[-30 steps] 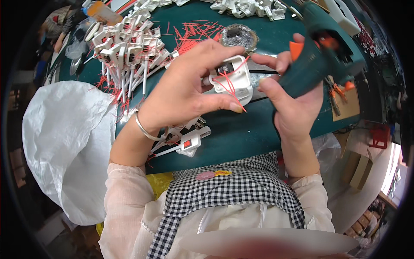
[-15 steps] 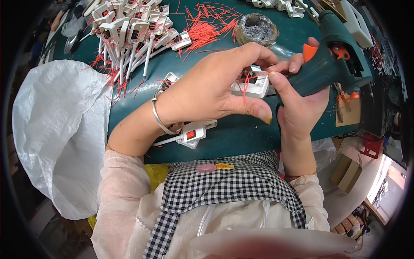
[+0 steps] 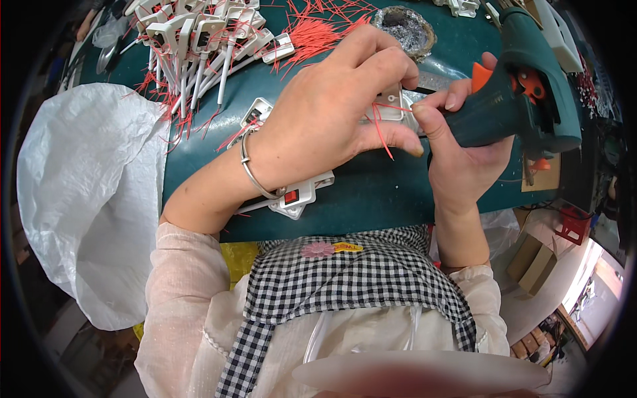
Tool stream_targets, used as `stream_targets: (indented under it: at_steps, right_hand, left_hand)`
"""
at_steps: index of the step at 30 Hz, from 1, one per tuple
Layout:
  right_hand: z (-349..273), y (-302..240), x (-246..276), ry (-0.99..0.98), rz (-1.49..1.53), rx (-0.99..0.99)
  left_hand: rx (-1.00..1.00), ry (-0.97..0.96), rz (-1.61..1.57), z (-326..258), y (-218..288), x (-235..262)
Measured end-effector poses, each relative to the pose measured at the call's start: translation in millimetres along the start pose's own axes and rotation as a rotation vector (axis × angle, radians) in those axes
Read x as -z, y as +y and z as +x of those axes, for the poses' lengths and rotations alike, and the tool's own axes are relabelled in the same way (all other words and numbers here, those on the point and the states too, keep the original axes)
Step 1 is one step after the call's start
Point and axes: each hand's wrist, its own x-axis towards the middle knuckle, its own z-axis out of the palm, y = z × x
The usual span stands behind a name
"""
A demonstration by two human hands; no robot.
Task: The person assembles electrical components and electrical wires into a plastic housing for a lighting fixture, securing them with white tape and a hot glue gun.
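My left hand [image 3: 325, 109] is closed around a small white plastic housing [image 3: 393, 109], which its fingers partly hide. Thin red wires [image 3: 381, 129] stick out of the housing, one hanging below my thumb. With thumb and forefinger my right hand [image 3: 468, 162] pinches the end of a red wire beside the housing. That same hand grips a dark green pistol-shaped tool [image 3: 488, 114] with an orange trigger; its tip is hidden. Under my left wrist lies a white housing with a red rocker switch [image 3: 298, 198]. Another open white housing [image 3: 257, 111] rests beyond the wrist.
A heap of white housings with cables and red wires [image 3: 199, 50] covers the far left of the green table [image 3: 358, 205]. Loose red wires [image 3: 315, 41] and a round pot with shiny grey contents [image 3: 405, 33] stand behind my hands. A white plastic sack [image 3: 89, 199] hangs at the left edge.
The view has shifted slightly. My left hand has turned the white housing and covers more of it. My right hand keeps hold of the green tool and the red wire.
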Motion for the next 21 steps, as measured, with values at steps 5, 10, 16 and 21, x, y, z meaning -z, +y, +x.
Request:
stream_targets:
  at_steps: [5, 10, 16, 21]
  right_hand:
    - [-2.4, 6.4, 8.1, -0.020, 0.014, -0.033]
    - [-5.2, 8.4, 5.5, -0.008, 0.125, -0.101]
    - [-5.5, 7.0, 6.0, -0.011, 0.193, -0.188]
    - [-6.9, 5.2, 9.7, 0.039, 0.148, -0.255]
  left_hand:
    - [0.013, -0.082, -0.011, 1.1, -2.3, -2.5]
    - [0.075, -0.041, -0.088, -2.4, -3.5, -5.5]
    - [-0.011, -0.028, 0.044, -4.0, -5.2, -5.8]
    - [0.028, -0.056, 0.063, -0.3, -0.5, -7.2]
